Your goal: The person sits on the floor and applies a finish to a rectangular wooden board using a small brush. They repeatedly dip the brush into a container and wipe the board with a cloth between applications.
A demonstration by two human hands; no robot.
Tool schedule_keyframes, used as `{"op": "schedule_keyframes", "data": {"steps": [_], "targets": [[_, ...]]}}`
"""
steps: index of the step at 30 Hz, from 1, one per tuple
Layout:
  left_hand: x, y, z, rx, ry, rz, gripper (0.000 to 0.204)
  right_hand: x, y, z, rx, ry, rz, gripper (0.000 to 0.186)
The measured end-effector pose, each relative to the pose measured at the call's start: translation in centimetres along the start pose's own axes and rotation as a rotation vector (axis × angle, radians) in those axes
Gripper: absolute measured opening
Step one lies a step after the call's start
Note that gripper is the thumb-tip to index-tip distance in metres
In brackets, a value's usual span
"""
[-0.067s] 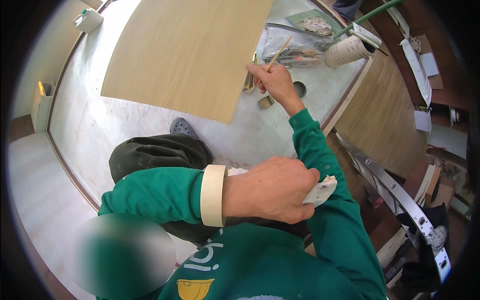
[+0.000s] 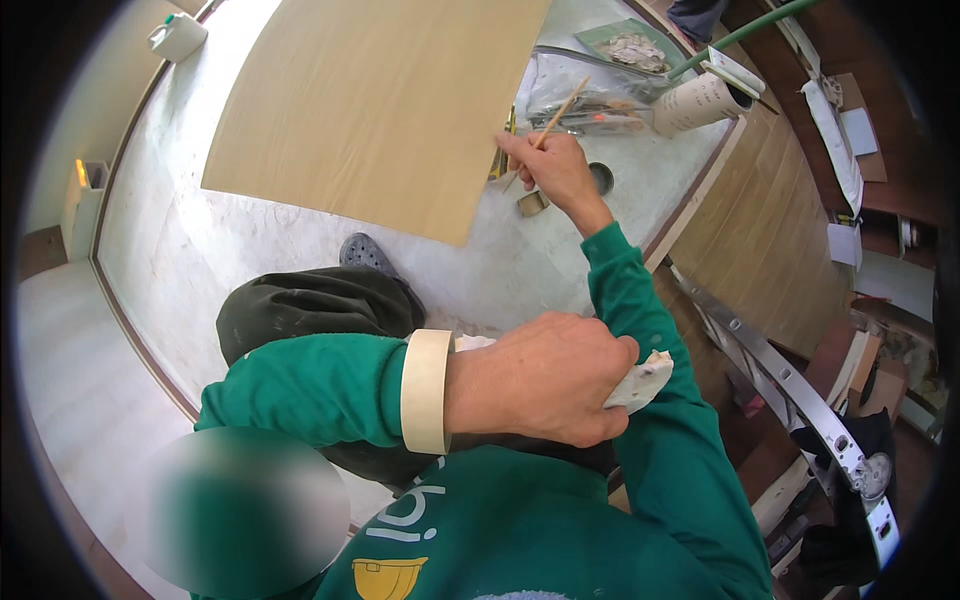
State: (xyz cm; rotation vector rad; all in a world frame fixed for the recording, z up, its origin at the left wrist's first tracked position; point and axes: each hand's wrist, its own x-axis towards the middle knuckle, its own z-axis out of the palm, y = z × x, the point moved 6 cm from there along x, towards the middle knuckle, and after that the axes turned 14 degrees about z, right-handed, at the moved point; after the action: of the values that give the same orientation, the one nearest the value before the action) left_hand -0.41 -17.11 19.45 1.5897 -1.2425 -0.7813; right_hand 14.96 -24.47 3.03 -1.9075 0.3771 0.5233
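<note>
Upper centre: my right hand point(image 2: 548, 165) pinches the wooden stick point(image 2: 568, 105) near the panel point(image 2: 360, 120); I should grip it lightly. Centre: my left hand point(image 2: 545, 380) clenches a white wad point(image 2: 643, 382).

wood panel point(image 2: 370, 110) cut off, rag point(image 2: 642, 382) partly hidden

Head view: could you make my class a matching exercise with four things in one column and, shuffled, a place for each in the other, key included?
Things
1. cream ring
2. thin stick
3. whitish wad
4. grey clog

Places
A. held in the right hand
B. near the lower edge of the pale panel
C. around the left wrist
D. gripped in the left hand

Pairs: 1-C, 2-A, 3-D, 4-B
</note>
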Motion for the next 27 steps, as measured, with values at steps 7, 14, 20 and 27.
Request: {"op": "schedule_keyframes", "data": {"steps": [7,14,20,27], "targets": [[-1.2,0.3,0.0,-0.013,-0.066,-0.038,0.039,-3.7,5.6,-4.0,0.325,0.023,0.106,0.035],[-1.8,-0.1,1.8,-0.031,-0.109,-0.024,0.040,-7.9,14.1,-4.4,0.511,0.129,0.277,0.024],[-1.2,-0.7,2.2,-0.016,-0.110,-0.062,0.041,-9.9,16.2,-3.1,0.508,0.164,0.294,0.021],[-0.8,-1.5,2.3,-0.069,-0.043,-0.110,0.044,-9.0,17.1,-3.7,0.667,0.172,0.247,0.021]]}}
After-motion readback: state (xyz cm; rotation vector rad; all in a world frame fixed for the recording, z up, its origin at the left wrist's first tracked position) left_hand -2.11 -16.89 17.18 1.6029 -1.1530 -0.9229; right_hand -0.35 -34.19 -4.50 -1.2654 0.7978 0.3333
